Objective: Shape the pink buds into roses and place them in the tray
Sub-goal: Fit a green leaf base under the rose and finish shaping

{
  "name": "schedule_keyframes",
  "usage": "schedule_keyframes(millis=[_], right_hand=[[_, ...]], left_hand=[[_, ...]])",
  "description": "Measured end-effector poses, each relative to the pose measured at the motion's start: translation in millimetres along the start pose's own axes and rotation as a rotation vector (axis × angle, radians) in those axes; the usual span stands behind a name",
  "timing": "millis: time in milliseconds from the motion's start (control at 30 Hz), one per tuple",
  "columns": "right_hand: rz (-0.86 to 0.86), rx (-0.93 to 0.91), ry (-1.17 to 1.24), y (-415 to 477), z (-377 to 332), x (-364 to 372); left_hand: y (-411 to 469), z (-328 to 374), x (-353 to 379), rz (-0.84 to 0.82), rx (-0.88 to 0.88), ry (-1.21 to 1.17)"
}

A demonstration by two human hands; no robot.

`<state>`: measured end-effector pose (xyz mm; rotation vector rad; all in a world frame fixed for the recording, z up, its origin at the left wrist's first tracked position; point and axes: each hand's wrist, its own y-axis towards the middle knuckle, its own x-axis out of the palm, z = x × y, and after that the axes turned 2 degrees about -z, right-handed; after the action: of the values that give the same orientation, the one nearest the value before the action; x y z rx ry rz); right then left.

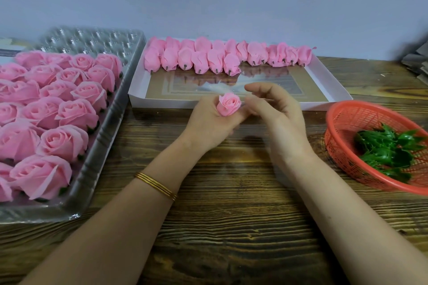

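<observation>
My left hand [209,122] grips a pink bud [228,104] upright at the table's middle, its petals partly opened at the top. Just to its right, my right hand [275,109] hovers with fingers loosely curved, fingertips close to the bud and holding nothing. On the left, the clear plastic tray [97,159] holds several finished pink roses [64,113]; its far rows of cups are bare. Behind my hands, a white shallow box [324,71] carries two rows of closed pink buds [208,55] along its far side.
A red plastic basket [342,122] with green leaf pieces [389,148] sits at the right. The wooden table [231,203] spreads beneath my forearms. A grey stack lies at the far right edge [416,62]. A plain wall stands behind.
</observation>
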<state>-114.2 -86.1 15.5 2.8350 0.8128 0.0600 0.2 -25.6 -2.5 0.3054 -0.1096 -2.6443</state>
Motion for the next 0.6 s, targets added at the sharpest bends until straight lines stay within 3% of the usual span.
schedule_keyframes(millis=[367,600], right_hand=[[-0.031,-0.149,-0.030,-5,5,11],[-0.067,-0.152,-0.065,-7,8,12]], left_hand=[[-6,6,5,-0.080,0.018,0.247],[-2,0,8,-0.043,0.086,0.290]])
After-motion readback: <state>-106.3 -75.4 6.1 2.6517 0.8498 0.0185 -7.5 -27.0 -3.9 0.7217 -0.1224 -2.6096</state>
